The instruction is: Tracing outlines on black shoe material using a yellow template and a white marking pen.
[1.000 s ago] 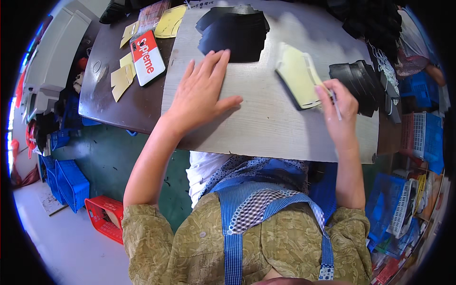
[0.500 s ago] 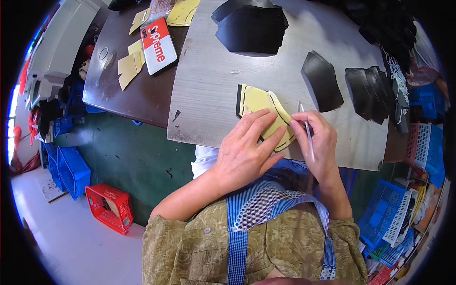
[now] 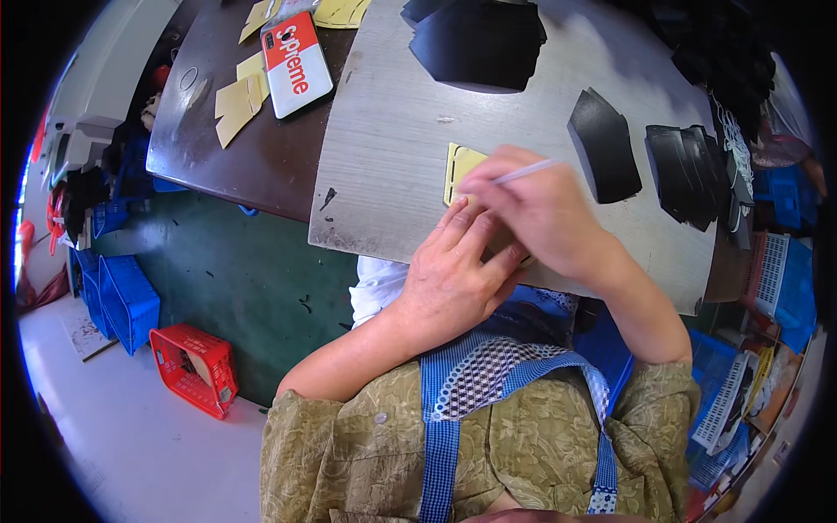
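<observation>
— What is around the two hands on the grey board point(image 3: 392, 148)?

— The left hand point(image 3: 453, 279) lies flat with fingers stretched, pressing on a yellow template point(image 3: 462, 166) near the front edge of the board. The right hand point(image 3: 545, 213) is closed around a thin silver pen point(image 3: 526, 172), and it crosses over the left fingers. Most of the template is hidden under both hands; only its upper left corner shows.

— And the black pieces?

— I count one large black sheet point(image 3: 478, 39) at the far side of the board, one single black piece point(image 3: 604, 146) to the right of the hands, and a stack of black pieces point(image 3: 689, 170) further right. How many are in the stack, I cannot tell.

— What is on the left?

— A dark brown table point(image 3: 227, 161) touches the grey board. On it lies one phone in a red and white case point(image 3: 296, 63), and yellow paper shapes: some just left of the phone point(image 3: 240, 98), some more at the top edge point(image 3: 340, 10). They overlap, so an exact count is not possible.

— Below the table?

— On the floor there is one red crate point(image 3: 196, 370) and blue crates point(image 3: 122, 296) beside it, at least two. More blue baskets point(image 3: 785, 279) stand at the right, near the board's corner.
</observation>
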{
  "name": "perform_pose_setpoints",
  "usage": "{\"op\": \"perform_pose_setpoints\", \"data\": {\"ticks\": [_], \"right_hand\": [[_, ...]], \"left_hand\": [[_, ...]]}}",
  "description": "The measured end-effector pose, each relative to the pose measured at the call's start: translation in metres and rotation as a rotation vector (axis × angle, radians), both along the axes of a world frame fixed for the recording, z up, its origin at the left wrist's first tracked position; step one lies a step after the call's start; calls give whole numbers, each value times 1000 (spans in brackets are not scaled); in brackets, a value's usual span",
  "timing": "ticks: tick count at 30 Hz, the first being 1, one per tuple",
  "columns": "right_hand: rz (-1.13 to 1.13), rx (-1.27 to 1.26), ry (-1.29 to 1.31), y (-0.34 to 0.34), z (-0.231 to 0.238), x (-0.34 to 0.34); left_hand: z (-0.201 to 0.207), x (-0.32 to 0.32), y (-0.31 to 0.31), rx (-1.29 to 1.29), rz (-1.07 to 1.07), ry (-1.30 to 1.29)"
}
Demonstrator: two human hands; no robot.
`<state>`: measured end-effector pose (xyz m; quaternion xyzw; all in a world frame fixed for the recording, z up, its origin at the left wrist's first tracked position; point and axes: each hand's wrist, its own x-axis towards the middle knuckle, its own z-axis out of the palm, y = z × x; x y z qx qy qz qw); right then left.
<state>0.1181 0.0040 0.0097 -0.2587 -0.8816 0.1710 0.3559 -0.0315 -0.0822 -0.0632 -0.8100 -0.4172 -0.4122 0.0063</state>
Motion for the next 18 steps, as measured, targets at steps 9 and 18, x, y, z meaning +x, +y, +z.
{"op": "perform_pose_setpoints", "data": {"ticks": [9, 18], "right_hand": [[-273, 15, -66, 18, 12, 21], [-228, -33, -139, -41, -12, 75]], "left_hand": [[8, 4, 2, -30, -27, 59], [6, 1, 16, -10, 6, 63]]}}
